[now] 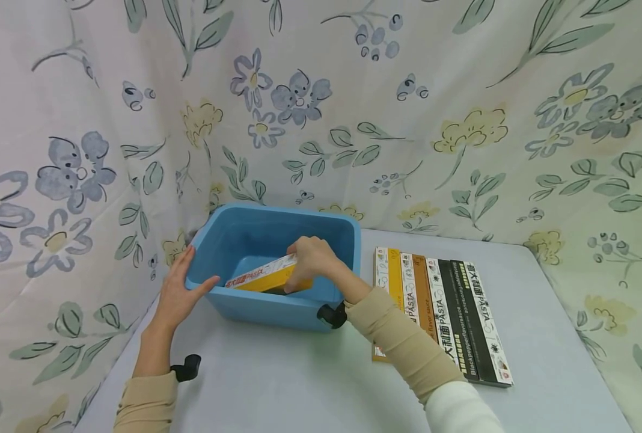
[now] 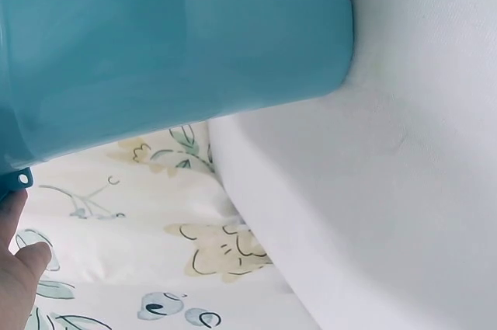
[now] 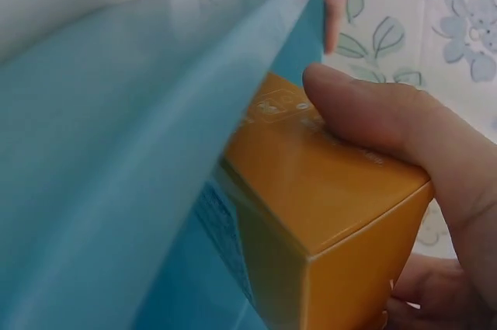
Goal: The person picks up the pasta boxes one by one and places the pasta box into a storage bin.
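A blue plastic bin (image 1: 278, 311) stands toward the back left of the table. My right hand (image 1: 317, 263) reaches over its front right side and grips a yellow and white pasta box (image 1: 256, 278), which lies slanted inside the bin. In the right wrist view the thumb presses on the orange-yellow face of the box (image 3: 334, 190), partly hidden by the bin wall. My left hand (image 1: 175, 293) rests at the bin's front left corner, thumb by the front rim and fingers stretched along the left side. Only part of that hand shows in the left wrist view, below the rim.
To the right of the bin, several pasta boxes (image 1: 451, 313) lie side by side on the white table (image 1: 299, 385), in yellow, brown and black with white strips. My right forearm crosses over some of them. A floral curtain (image 1: 407, 120) hangs behind and at the left.
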### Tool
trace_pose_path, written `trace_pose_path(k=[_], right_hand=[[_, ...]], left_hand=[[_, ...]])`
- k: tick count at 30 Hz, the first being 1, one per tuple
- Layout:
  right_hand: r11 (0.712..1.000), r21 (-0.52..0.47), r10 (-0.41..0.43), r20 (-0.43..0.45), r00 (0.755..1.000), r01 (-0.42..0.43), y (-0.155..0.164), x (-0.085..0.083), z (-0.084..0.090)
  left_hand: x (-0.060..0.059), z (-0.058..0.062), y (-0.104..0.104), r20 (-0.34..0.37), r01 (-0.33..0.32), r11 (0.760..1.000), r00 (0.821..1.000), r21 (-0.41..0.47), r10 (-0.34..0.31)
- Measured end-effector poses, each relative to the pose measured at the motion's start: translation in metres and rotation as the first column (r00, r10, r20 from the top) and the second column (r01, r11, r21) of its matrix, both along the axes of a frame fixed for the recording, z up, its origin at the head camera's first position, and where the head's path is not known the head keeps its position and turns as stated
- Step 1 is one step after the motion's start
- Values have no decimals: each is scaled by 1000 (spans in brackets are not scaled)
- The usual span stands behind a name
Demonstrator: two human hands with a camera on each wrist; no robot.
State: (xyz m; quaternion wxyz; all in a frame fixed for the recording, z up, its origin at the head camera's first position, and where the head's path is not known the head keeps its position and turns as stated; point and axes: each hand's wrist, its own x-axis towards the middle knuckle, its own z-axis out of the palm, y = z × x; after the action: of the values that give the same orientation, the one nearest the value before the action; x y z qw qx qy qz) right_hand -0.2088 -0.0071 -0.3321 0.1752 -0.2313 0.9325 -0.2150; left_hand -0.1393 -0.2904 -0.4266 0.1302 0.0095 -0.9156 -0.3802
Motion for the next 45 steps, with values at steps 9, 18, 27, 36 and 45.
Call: trace_pose_path(k=[9, 18, 27, 36, 45], right_hand=[[1000, 16, -9, 74, 997, 8, -3, 2, 3], [999, 27, -26, 97, 995, 24, -3, 5, 2], [997, 56, -52, 82, 995, 47, -1, 4, -1], [998, 42, -59, 76, 995, 56, 2, 3, -4], [999, 16, -45, 133, 990, 43, 8, -1, -9]], left_hand=[[0, 1, 0, 0, 5, 1000, 1000, 4, -5], [0, 0, 0, 8, -1, 1000, 1000, -1, 1], [-1, 0, -1, 1, 3, 1000, 1000, 11, -3], [0, 1, 1, 10, -6, 1000, 1000, 9, 6], [0, 0, 1, 4, -1, 1000, 1000, 13, 1]])
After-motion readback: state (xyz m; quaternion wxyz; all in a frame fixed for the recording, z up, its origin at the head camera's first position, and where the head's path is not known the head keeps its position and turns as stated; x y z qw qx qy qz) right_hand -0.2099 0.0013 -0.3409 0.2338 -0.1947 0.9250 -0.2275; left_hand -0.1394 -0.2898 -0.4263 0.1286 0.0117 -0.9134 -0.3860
